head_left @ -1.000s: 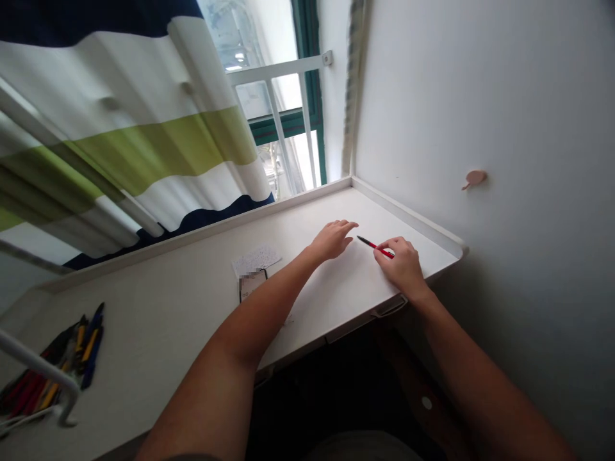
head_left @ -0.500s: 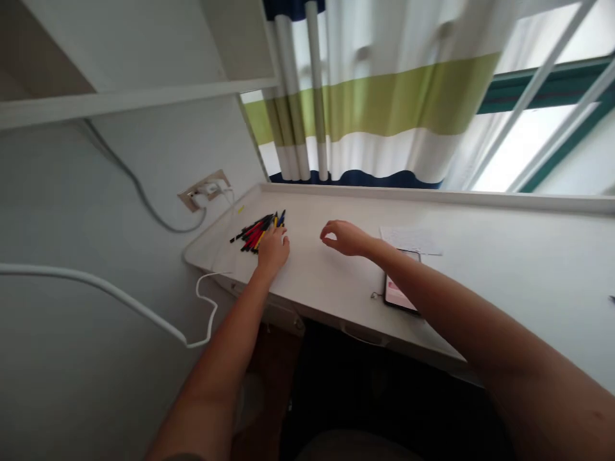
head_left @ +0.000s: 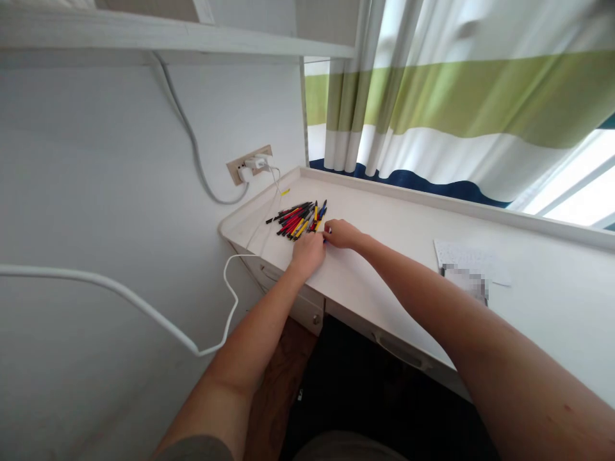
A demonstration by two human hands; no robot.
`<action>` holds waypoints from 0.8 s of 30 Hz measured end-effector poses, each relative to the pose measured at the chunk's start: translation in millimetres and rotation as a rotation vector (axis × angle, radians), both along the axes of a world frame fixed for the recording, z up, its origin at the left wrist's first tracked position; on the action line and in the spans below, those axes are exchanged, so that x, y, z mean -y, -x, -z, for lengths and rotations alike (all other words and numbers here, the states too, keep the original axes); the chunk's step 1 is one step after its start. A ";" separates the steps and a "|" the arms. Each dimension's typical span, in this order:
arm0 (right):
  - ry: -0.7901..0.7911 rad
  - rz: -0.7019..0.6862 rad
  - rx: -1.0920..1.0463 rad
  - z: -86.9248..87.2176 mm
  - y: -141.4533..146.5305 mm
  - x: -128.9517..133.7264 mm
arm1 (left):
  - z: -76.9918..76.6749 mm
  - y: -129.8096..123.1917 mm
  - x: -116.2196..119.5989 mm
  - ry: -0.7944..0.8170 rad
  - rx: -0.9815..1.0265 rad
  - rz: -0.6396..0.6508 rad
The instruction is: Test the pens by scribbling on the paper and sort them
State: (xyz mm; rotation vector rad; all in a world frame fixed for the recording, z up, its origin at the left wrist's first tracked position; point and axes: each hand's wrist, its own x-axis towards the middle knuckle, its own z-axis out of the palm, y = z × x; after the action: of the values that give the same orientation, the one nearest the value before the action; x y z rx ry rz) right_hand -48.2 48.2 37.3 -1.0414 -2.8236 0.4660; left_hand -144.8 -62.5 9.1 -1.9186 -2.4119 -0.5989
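Head view: pens (head_left: 296, 221) lie heaped on the desk (head_left: 384, 208), axes slanting to upper right; the right hand (head_left: 342, 234) curls its fingers (head_left: 329, 227) at their tips, any pinch unclear; the left hand (head_left: 308, 253) sits just below.

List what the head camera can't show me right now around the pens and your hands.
Head view:
Left hand and right hand: their fingers hide whether either holds a pen.
Pile of thin red, yellow, black and blue pens: overlapping and too small to count.
White paper sheet: its markings are too small to read.
Flat object beside it: pixelated, so its kind is unclear.
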 end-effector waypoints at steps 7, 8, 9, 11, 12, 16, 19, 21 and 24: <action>0.300 0.335 -0.490 -10.5 -84.3 -12.3 | -11.5 -69.9 -18.7 -0.147 0.532 0.056; 0.393 0.359 -0.645 -14.2 -107.7 -12.8 | -16.2 -81.6 -26.9 -0.192 0.675 0.085; 0.480 0.350 -0.790 -18.3 -132.7 -12.2 | -21.7 -94.0 -36.4 -0.237 0.818 0.124; 0.612 0.271 -0.973 -26.2 -184.3 -7.3 | -33.6 -122.0 -57.8 -0.284 1.082 0.251; 0.668 0.216 -1.018 -29.6 -209.2 -3.2 | -39.2 -138.1 -68.8 -0.265 1.199 0.344; 0.855 0.155 -1.125 -35.0 -291.4 15.0 | -52.5 -212.3 -105.7 -0.068 1.538 0.694; 0.934 0.225 -1.154 -29.7 -332.1 22.3 | -52.0 -260.0 -120.5 -0.020 1.648 0.776; 0.983 0.228 -1.111 -22.9 -349.3 23.3 | -48.4 -279.6 -125.9 -0.021 1.655 0.775; 0.983 0.203 -1.087 -12.3 -359.7 20.8 | -41.4 -292.1 -130.5 -0.073 1.604 0.715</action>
State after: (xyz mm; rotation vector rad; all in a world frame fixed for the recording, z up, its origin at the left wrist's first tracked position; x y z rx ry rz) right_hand 311.5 27.4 49.7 -0.7332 -1.4474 1.7885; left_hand 147.4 68.0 50.4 -2.6665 -1.5753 -3.0930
